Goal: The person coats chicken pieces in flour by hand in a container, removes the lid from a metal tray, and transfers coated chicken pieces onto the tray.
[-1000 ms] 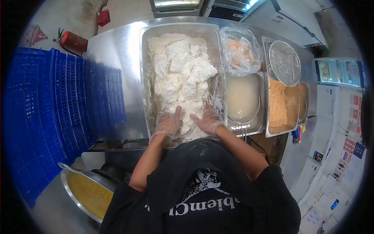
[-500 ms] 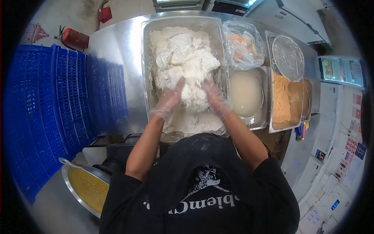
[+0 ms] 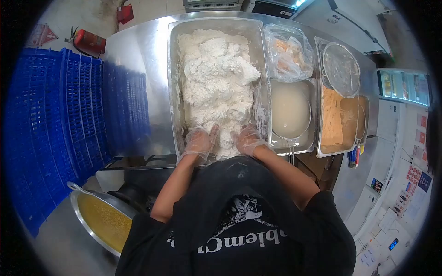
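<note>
A deep metal tray (image 3: 173, 92) holds white flour (image 3: 202, 41) and several flour-coated lumps (image 3: 221, 64) heaped through its middle. Near the tray's front edge, my left hand (image 3: 201, 141), in a clear plastic glove, is pressed into the flour with its fingers apart. My right hand (image 3: 249, 139), gloved the same way, lies in the flour close to the right wall, its fingers partly sunk in and spread. Between the two hands is a low mound of flour. Neither hand is closed around a lump.
Right of the tray are a plastic bag (image 3: 289, 54), a container of pale liquid (image 3: 291, 110) and a tray of orange powder (image 3: 332, 122) with a sieve (image 3: 341, 69). Blue crates (image 3: 83, 110) stand left. A bowl of yellow liquid (image 3: 103, 221) sits at lower left.
Both hands pushed forward into the heap, lifting flour and lumps, then came back to the tray's front edge. The lumps now lie more thickly covered with flour.
</note>
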`<state>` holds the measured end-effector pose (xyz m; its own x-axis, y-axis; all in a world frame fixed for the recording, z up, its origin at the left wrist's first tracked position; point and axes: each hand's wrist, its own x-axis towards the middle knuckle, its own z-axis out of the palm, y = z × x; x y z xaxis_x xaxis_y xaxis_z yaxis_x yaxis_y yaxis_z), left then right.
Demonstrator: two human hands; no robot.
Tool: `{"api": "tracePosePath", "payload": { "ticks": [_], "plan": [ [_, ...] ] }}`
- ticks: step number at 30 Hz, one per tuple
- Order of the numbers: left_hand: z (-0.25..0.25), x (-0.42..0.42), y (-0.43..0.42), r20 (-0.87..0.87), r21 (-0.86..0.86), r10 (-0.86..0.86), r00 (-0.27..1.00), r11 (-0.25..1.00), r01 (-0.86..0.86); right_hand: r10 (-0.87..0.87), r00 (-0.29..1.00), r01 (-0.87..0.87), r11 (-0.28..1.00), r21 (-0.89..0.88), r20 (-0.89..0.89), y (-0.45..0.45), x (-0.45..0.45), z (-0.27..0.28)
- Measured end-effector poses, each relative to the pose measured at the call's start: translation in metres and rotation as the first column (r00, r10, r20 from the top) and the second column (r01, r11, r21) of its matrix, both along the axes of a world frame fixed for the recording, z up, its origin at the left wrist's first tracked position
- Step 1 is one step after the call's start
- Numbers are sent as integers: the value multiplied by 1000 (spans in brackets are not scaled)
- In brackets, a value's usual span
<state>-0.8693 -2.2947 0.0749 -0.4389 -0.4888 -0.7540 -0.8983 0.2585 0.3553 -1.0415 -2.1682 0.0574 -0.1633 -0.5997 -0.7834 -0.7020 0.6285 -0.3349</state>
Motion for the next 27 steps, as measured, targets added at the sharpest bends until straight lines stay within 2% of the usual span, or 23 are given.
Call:
{"api": "tracePosePath", "payload": {
  "ticks": [2,4,5,7,8,10,11,13,14,15,16,17,18,19,21,22,25,27],
  "plan": [
    [-17,5,8,-23,11,7,1000,1000,-7,6,1000,-6,999,37,16,-4,4,-3],
    [-33,4,18,-67,118,184,981,977,-175,-321,936,300,942,150,141,-12,3,-6],
    [-36,1,20,-67,119,176,982,979,-167,-329,934,308,939,151,141,-4,8,-22],
    [-39,-10,18,-17,252,307,952,922,-293,-595,714,622,781,54,370,11,16,-70],
    [-27,-15,15,-20,249,305,952,924,-290,-595,713,625,779,49,371,0,15,-45],
    [8,-19,4,-90,297,403,911,884,-362,-756,322,804,536,257,570,-22,10,8],
    [31,-22,-4,-111,314,435,893,868,-384,-756,321,805,535,257,570,-31,-1,21],
    [71,-16,-31,-282,650,586,760,699,-298,-680,-53,738,467,487,731,-45,-31,28],
    [73,-14,-35,-274,651,592,758,694,-306,-636,65,772,520,365,769,-53,-47,34],
    [75,-16,-43,-373,460,547,750,811,-362,-585,292,787,596,157,757,-62,-63,41],
    [75,-19,-53,-462,243,477,748,879,-410,-517,580,719,689,-96,629,-72,-77,43],
    [68,-23,-64,-468,241,475,745,880,-410,-439,803,565,776,-281,402,-85,-91,41],
    [55,-27,-74,-394,78,433,811,895,-440,-353,924,383,843,-379,149,-100,-104,38],
    [47,-32,-83,-302,-88,401,865,892,-444,-266,963,226,892,-390,-51,-116,-115,34],
    [61,-57,-90,-254,-66,432,865,885,-461,-55,962,-27,955,-294,-268,-147,-131,25],
    [65,-68,-96,-206,-45,461,863,877,-479,39,956,-113,964,-241,-292,-162,-136,21],
    [-22,-87,-128,-250,-105,507,825,833,-543,164,971,-199,958,-208,-175,-186,-131,11],
    [-26,-96,-137,-295,-77,526,798,819,-569,144,989,-150,957,-247,-45,-186,-122,1]
  ]
}}
